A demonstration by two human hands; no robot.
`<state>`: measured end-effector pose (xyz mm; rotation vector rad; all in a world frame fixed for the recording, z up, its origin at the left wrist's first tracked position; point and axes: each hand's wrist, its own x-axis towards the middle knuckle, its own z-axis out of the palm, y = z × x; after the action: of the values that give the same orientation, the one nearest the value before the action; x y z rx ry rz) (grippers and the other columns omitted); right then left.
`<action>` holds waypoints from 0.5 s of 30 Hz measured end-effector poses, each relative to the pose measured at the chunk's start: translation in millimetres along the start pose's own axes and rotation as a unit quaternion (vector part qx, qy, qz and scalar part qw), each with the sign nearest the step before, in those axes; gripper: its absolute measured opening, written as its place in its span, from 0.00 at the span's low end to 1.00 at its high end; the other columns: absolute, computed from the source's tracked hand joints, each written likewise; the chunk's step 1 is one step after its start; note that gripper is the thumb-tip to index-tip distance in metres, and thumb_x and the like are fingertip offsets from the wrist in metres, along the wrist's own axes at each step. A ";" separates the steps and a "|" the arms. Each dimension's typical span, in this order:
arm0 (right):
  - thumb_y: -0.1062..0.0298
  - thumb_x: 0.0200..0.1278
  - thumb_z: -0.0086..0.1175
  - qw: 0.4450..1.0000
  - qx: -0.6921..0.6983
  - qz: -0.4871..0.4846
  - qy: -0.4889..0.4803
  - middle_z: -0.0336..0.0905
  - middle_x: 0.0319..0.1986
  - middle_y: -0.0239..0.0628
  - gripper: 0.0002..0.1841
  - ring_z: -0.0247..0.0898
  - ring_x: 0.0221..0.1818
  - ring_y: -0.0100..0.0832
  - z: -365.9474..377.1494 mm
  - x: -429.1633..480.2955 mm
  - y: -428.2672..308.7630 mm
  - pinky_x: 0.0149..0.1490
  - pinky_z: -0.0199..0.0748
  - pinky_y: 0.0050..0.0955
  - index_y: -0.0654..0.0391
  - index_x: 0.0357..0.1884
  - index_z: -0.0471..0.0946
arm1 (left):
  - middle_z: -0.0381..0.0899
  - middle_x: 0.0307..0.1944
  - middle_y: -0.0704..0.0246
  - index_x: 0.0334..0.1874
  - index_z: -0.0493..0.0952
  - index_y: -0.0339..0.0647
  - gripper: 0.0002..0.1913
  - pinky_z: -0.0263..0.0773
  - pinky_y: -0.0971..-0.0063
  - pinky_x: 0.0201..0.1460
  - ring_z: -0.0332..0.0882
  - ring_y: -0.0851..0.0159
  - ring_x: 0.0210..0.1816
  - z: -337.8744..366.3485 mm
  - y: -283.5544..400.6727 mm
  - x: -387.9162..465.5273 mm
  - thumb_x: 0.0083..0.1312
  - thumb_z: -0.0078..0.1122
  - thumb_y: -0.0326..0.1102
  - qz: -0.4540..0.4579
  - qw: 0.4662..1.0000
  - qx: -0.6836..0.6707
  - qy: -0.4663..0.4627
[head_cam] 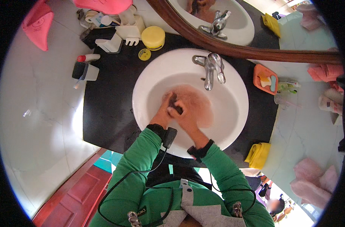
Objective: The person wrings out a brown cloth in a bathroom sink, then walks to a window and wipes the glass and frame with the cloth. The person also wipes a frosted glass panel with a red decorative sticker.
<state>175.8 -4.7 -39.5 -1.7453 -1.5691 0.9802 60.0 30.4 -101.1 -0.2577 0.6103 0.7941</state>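
Note:
My left hand point(163, 113) and my right hand point(184, 115) are close together inside a white oval washbasin point(232, 122). Between their fingers is a small, dark, soft-looking item point(176, 106), gripped from both sides. Blur and the fingers hide its shape, so I cannot tell exactly what it is. Cloudy reddish-brown water point(199, 105) lies in the bowl under and beside my hands. A chrome tap point(210, 69) stands on the basin's far rim, its spout beyond my right hand; no stream shows from it.
Around the basin runs a black countertop point(110, 113). Far left stand a yellow round tub point(153, 37), a small yellow tin point(144, 54) and a white cup point(92, 72). To the right are an orange soap dish point(265, 79) and a folded yellow cloth point(258, 154). Black cables hang by my sleeves.

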 end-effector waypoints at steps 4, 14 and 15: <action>0.59 0.66 0.58 0.992 -0.069 -0.047 0.096 0.82 0.36 0.44 0.14 0.78 0.43 0.44 -1.6 9.9 11.0 0.51 0.73 0.41 0.59 0.45 0.82 | 0.78 0.51 0.68 0.59 0.73 0.42 0.15 0.79 0.63 0.52 0.78 0.65 0.51 7.6 -29.4 -2.5 0.75 0.49 0.39 0.105 0.988 0.106 0.028; 0.65 0.64 0.55 0.998 0.001 -0.061 0.022 0.76 0.54 0.50 0.18 0.69 0.59 0.49 -13.2 -6.8 -5.7 0.66 0.63 0.45 0.56 0.56 0.77 | 0.78 0.56 0.64 0.62 0.72 0.41 0.18 0.74 0.66 0.62 0.77 0.61 0.57 41.0 -19.2 -23.0 0.79 0.40 0.41 0.073 0.992 0.098 0.010; 0.64 0.65 0.54 0.995 -0.090 -0.033 -0.018 0.76 0.53 0.51 0.17 0.70 0.59 0.50 -10.7 -9.2 -15.3 0.66 0.64 0.44 0.56 0.55 0.76 | 0.79 0.54 0.64 0.62 0.72 0.42 0.17 0.75 0.64 0.60 0.78 0.61 0.55 44.1 -17.5 -24.3 0.79 0.40 0.40 0.048 0.995 0.086 0.010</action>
<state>175.9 -11.3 -19.8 -1.7921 -1.7729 0.8651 77.9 23.5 -51.4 -0.0789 0.7098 0.8273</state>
